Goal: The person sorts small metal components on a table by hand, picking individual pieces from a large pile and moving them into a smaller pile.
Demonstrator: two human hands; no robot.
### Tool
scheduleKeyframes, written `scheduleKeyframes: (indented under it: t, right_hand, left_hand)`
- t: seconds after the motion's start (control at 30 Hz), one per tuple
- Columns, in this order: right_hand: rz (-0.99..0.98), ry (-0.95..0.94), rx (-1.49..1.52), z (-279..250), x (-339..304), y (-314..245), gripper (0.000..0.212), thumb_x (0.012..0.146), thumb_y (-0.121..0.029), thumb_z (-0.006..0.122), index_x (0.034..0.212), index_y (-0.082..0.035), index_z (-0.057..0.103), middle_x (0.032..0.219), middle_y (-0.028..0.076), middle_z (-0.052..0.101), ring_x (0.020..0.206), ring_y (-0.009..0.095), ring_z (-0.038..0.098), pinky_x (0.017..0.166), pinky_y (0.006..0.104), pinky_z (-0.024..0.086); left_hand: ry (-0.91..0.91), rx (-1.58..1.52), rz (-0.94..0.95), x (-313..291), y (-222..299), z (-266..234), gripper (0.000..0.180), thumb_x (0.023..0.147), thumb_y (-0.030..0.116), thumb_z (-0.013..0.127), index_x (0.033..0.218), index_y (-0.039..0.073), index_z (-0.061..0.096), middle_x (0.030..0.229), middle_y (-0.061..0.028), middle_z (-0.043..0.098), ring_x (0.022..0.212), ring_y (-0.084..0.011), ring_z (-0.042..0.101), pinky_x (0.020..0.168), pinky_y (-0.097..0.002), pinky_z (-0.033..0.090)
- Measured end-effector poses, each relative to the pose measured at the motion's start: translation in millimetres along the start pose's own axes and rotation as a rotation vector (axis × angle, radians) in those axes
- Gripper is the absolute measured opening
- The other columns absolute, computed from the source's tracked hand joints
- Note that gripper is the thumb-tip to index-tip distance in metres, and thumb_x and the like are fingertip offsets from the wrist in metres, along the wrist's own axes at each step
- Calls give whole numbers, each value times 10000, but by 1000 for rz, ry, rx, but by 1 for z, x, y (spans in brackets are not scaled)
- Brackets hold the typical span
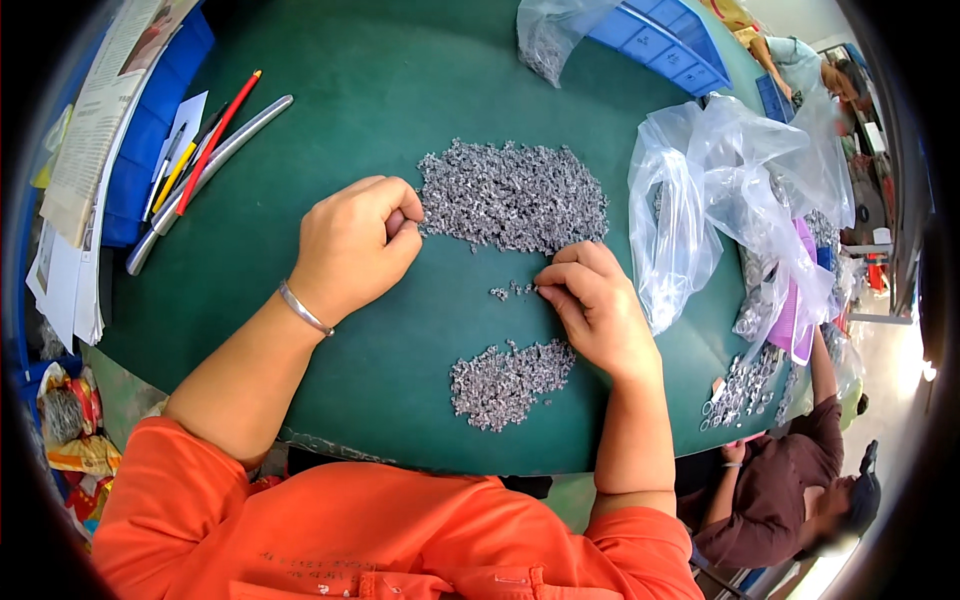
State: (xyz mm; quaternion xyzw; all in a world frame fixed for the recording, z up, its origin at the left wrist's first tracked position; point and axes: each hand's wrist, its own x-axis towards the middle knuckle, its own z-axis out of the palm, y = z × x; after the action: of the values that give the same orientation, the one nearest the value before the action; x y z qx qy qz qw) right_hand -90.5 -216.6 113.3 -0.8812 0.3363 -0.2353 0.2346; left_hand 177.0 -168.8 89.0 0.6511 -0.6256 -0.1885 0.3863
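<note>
A broad pile of tiny grey metal-looking parts [512,195] lies on the green tabletop [400,400]. At its left edge is my left hand [360,240], thumb and forefinger pinched together; whatever they hold is too small to make out. My right hand [600,305] hovers low below the pile's right end, its fingertips also closed in a pinch. Beside those fingertips lies a short scatter of a few grey parts [512,291]. Nearer to me sits a smaller heap of the same parts [508,385], just left of my right wrist.
Clear plastic bags [680,210] and loose metal rings [740,390] cover the right side. Pens [215,145], a curved metal strip [210,180] and a blue tray [150,150] with papers lie left. A blue bin [660,45] stands far back. A co-worker [780,480] sits right.
</note>
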Motion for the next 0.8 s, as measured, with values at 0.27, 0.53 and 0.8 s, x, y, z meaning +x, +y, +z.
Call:
scheduleKeyframes:
  t: [0.27, 0.53, 0.8]
  right_hand:
    - [54, 76, -5, -4, -3, 3, 122, 809, 20, 720, 924, -18, 704, 925, 108, 641, 869, 313, 637, 759, 394, 529]
    - [-95, 15, -62, 5, 3, -2, 136, 782, 3, 755, 905, -33, 711, 917, 92, 635, 844, 304, 599, 770, 392, 487]
    - [49, -39, -10, -10, -6, 6, 142, 789, 3, 752, 922, -29, 718, 879, 95, 636, 838, 308, 599, 764, 400, 496]
  left_hand:
    - [-3, 12, -3, 0, 0, 0, 71, 787, 6, 662, 851, 37, 671, 737, -53, 611, 612, -139, 583, 585, -284, 472]
    - [-1, 16, 4, 1, -1, 2, 69, 785, 6, 662, 848, 35, 668, 738, -53, 611, 606, -144, 580, 582, -287, 471]
    - [-2, 13, 5, 0, -1, 1, 66, 789, 1, 661, 847, 33, 663, 737, -54, 605, 606, -145, 580, 579, -288, 467]
